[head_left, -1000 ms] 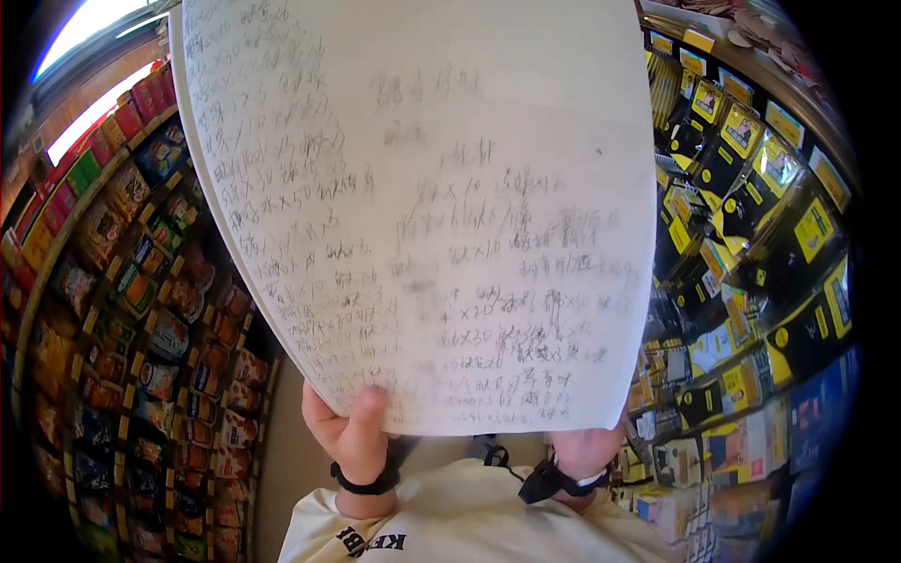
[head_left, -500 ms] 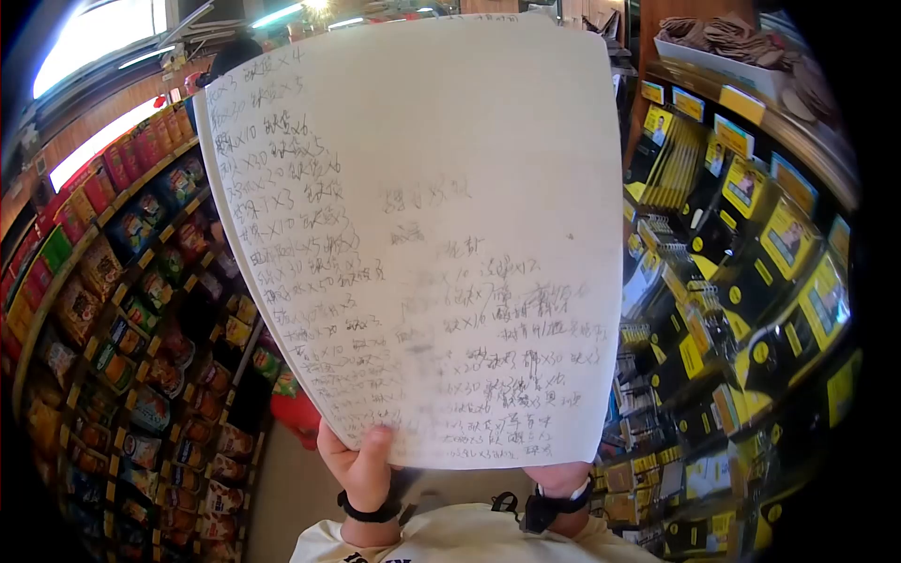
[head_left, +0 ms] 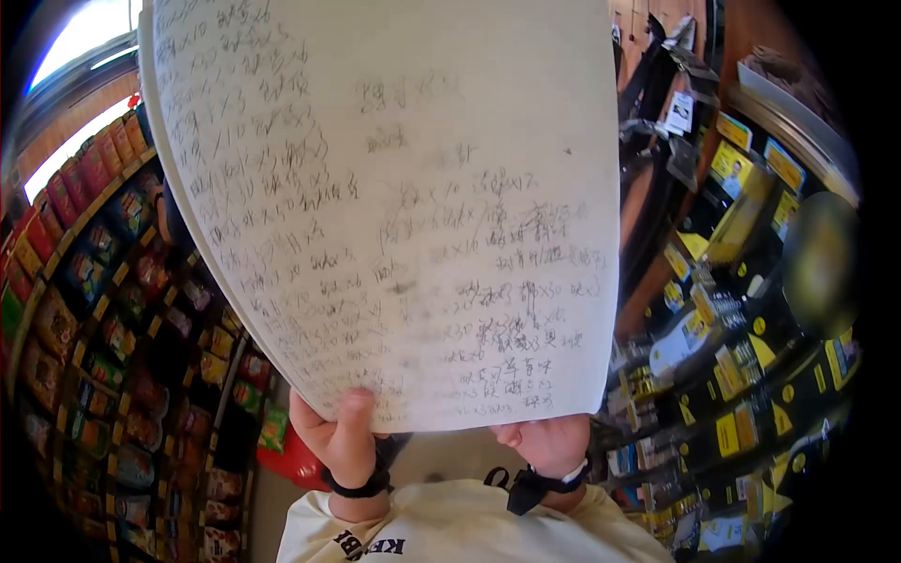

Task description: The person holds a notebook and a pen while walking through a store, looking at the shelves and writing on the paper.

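Observation:
A large pad of white paper (head_left: 526,113) covered with handwritten lines fills the middle of the head view, its top edge out of frame. My left hand (head_left: 343,436) grips the lower left corner, thumb on the written face and the other fingers behind. At the lower right edge is my right hand (head_left: 556,439), palm partly showing and fingers curled. The paper hides part of that hand, so what it holds, if anything, cannot be made out. Both wrists wear black bands.
Shelves of packaged snacks (head_left: 136,464) curve along the left. On the right hang yellow-and-black packets (head_left: 737,432), with a white box (head_left: 765,89) above them. Something red (head_left: 293,462) stands low behind my left hand.
The paper has come closer and sits higher in view, its top now cut off. My right hand shows more below the paper's edge. The view of the shelves has shifted.

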A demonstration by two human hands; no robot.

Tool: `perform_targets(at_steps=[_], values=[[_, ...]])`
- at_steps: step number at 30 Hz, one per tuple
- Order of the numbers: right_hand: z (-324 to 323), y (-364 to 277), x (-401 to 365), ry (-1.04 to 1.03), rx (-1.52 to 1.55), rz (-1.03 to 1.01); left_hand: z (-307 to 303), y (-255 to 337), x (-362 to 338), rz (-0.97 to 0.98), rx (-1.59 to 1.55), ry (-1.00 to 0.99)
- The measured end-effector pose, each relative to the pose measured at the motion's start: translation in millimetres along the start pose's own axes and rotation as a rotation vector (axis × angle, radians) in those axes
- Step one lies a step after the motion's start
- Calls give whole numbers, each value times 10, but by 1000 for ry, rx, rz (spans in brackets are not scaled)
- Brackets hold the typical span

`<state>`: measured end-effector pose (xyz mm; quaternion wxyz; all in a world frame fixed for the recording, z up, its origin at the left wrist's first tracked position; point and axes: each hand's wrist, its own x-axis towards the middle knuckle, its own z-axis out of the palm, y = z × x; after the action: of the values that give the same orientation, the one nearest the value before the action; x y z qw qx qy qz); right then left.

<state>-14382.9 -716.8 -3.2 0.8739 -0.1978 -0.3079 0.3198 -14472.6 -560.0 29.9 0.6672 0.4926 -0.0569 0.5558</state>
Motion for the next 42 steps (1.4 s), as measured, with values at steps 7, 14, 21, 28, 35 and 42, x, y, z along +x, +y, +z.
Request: perform_targets(at_steps=[7, 14, 21, 28, 35, 42], values=[[-419, 19, 960, 235, -272, -376, -24, -789, 825, 44, -49, -23], [-1032, -111, 1942, 319, -468, -454, 106, -1732, 1382, -8, 11, -24], [-1692, -638, 3021, 235, -326, -436, 671, -2536, 2090, -61, 36, 64], [-2416, -749, 3813, 306, -61, -292, 844, -3472, 2586, -38, 69, 79], [-3244, -757, 4590, 240, 180, -158, 894, -4396, 3211, -199, 103, 90], [-3755, -546, 5654, 181, 402, -70, 739, -5244, 4214, -172, 74, 118]])
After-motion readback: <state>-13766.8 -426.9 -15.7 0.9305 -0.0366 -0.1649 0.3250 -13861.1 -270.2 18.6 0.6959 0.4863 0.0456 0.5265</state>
